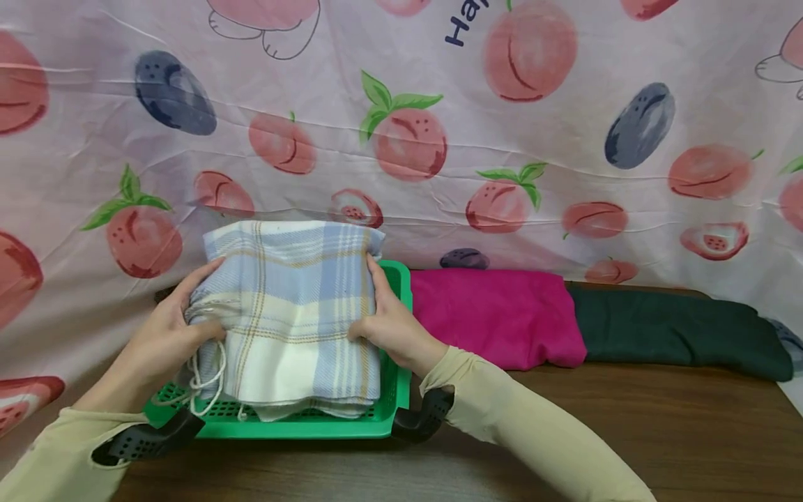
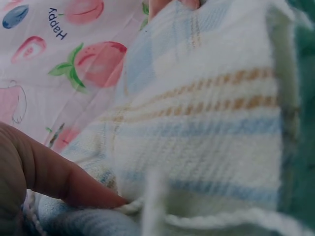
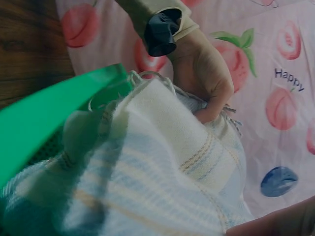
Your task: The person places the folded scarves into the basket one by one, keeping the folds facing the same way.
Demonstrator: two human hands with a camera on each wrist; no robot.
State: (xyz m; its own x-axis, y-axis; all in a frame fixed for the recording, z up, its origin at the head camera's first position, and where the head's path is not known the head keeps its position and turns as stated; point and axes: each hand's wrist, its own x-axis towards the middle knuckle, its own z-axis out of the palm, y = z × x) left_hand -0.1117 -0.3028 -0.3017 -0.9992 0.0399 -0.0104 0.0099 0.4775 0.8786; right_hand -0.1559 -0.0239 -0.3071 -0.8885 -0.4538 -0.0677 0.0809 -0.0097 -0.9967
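A folded plaid scarf (image 1: 282,300), white and light blue with tan lines, is held between both hands over the green plastic basket (image 1: 301,429). My left hand (image 1: 172,324) grips its left side, thumb on top, where twisted white fringe cords (image 1: 210,376) dangle. On the opposite side my right hand (image 1: 395,324) holds the edge, with its thumb on the upper face. In the left wrist view the left thumb (image 2: 64,177) presses by a fringe cord. The right wrist view shows the left hand (image 3: 202,73) at the fringed end. Fingers under the cloth are hidden.
To the basket's right lies a folded magenta cloth (image 1: 495,317), then a folded dark green cloth (image 1: 677,331). A grey-blue cloth (image 1: 787,341) shows at the far right. Behind the wooden table (image 1: 627,418) hangs a fruit-print curtain (image 1: 439,160).
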